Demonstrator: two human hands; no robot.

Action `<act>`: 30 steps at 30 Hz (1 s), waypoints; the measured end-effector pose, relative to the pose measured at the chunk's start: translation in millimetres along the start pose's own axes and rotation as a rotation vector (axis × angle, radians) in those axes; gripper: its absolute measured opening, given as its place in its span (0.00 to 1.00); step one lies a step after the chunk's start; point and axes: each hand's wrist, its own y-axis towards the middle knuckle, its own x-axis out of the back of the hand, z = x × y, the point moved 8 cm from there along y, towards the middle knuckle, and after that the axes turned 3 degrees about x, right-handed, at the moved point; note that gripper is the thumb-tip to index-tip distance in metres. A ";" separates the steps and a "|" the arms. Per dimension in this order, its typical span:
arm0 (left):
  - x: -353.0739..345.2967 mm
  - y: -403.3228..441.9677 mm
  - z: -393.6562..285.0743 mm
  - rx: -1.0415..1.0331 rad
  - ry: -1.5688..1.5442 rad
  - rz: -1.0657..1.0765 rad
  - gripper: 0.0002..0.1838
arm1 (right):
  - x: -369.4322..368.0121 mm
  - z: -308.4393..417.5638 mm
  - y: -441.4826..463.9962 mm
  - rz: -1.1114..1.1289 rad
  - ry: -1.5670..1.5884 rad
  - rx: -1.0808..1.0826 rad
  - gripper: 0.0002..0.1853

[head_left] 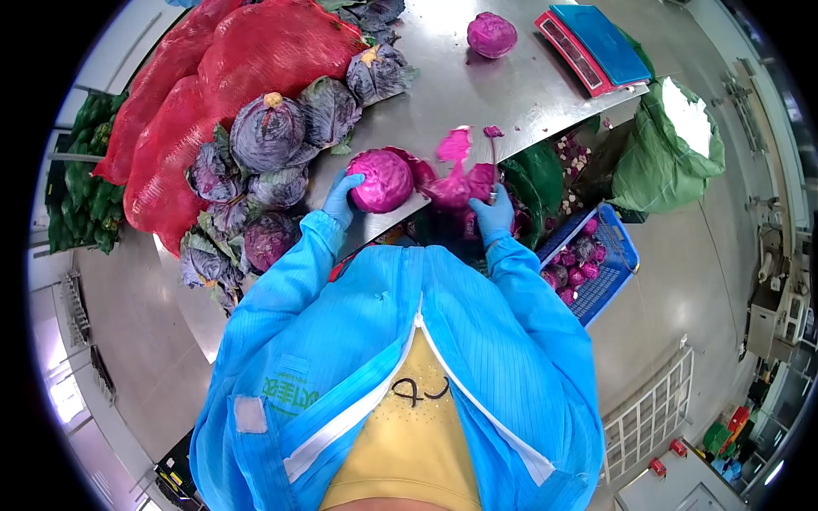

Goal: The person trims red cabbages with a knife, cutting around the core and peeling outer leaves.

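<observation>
In a blue glove, my left hand grips the side of a peeled, bright purple red cabbage at the table's near edge. To the right of it, my gloved right hand is closed round a knife, whose thin blade points away from me. Between my hands are loose purple cabbage leaves, partly blurred, over the edge of the table. Unpeeled red cabbages with dark outer leaves are heaped beside my left hand. Another peeled cabbage sits farther back on the table.
Red mesh sacks lie on the steel table at left. A red and blue scale stands at back right. Below are a green sack, a dark green bin and a blue crate holding several small purple cabbages.
</observation>
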 end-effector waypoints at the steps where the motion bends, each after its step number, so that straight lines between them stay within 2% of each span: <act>1: -6.7 3.1 -1.5 -0.049 0.128 0.085 0.41 | 12.6 20.6 -3.9 0.015 0.042 -0.025 0.36; 2: -14.8 5.1 -0.9 -0.098 0.253 0.171 0.40 | 32.6 39.4 -14.8 0.060 0.078 -0.104 0.35; 3: -7.3 3.7 -22.6 -0.111 0.289 0.159 0.40 | 25.1 50.9 -14.5 0.044 -0.095 -0.004 0.34; 5: -41.1 -5.4 -22.8 -0.193 0.508 0.384 0.41 | 33.8 6.8 -6.7 0.140 -0.086 -0.008 0.26; 6: -51.7 -7.5 -21.5 -0.238 0.555 0.470 0.43 | 43.4 -20.3 -6.1 0.136 -0.066 -0.072 0.31; 7: -52.9 -3.3 -20.5 -0.232 0.553 0.469 0.43 | 49.6 -32.4 -5.9 0.132 -0.039 -0.129 0.35; 9: -58.3 -1.0 -28.1 -0.394 0.754 0.479 0.44 | 59.7 -28.2 -12.3 0.078 -0.117 -0.142 0.34; 11: -48.8 -0.5 -29.4 -0.371 0.740 0.413 0.43 | 79.1 42.5 -33.0 -0.141 -0.578 -0.052 0.33; 12: -43.3 2.3 -32.3 -0.357 0.727 0.356 0.42 | 81.0 69.2 -40.3 -0.237 -0.587 -0.041 0.33; 13: -39.6 7.2 -35.9 -0.347 0.712 0.302 0.41 | 69.5 72.9 -38.9 -0.238 -0.585 -0.036 0.33; 14: -34.9 16.2 -32.3 -0.363 0.644 0.354 0.35 | 52.4 87.6 -35.0 -0.197 -0.401 0.165 0.33; 15: -36.3 14.4 -30.4 -0.360 0.642 0.354 0.35 | 35.6 103.0 -36.8 -0.151 -0.214 0.355 0.34; 17: -42.7 10.1 -31.4 -0.340 0.607 0.356 0.31 | -10.8 120.5 -30.0 0.033 -0.039 0.318 0.35; 19: -47.2 5.5 -32.6 -0.344 0.608 0.356 0.30 | -47.3 139.6 -20.7 0.275 -0.037 0.263 0.33; 20: -48.1 2.2 -32.7 -0.346 0.604 0.354 0.30 | -55.8 128.2 -8.1 0.274 -0.035 0.261 0.33; 21: -48.9 -0.1 -34.4 -0.347 0.605 0.353 0.30 | -81.2 107.6 2.2 0.462 0.150 0.199 0.31; 22: -48.1 -0.3 -36.9 -0.360 0.689 0.300 0.33 | -97.2 104.6 2.0 0.649 0.332 0.138 0.28; 23: -47.8 -1.4 -40.9 -0.372 0.773 0.245 0.38 | -96.7 99.7 5.3 0.648 0.332 0.143 0.28; 24: -53.8 -6.8 -42.5 -0.374 0.775 0.245 0.38 | -94.0 104.6 3.8 0.663 0.258 0.196 0.27; 26: -77.8 -31.7 -50.4 -0.601 1.330 -0.023 0.52 | -88.3 111.7 0.1 0.608 0.018 0.277 0.20; 27: -99.9 -50.2 -53.0 -0.613 1.439 -0.084 0.64 | -84.5 124.0 -6.9 0.611 0.018 0.274 0.20; 29: -110.1 -54.7 -50.1 -0.560 1.674 -0.221 0.64 | -70.6 151.7 -16.8 0.497 -0.423 0.389 0.15; 30: -109.1 -52.0 -51.4 -0.560 1.675 -0.219 0.64 | -67.7 155.6 -17.7 0.391 -0.412 0.510 0.13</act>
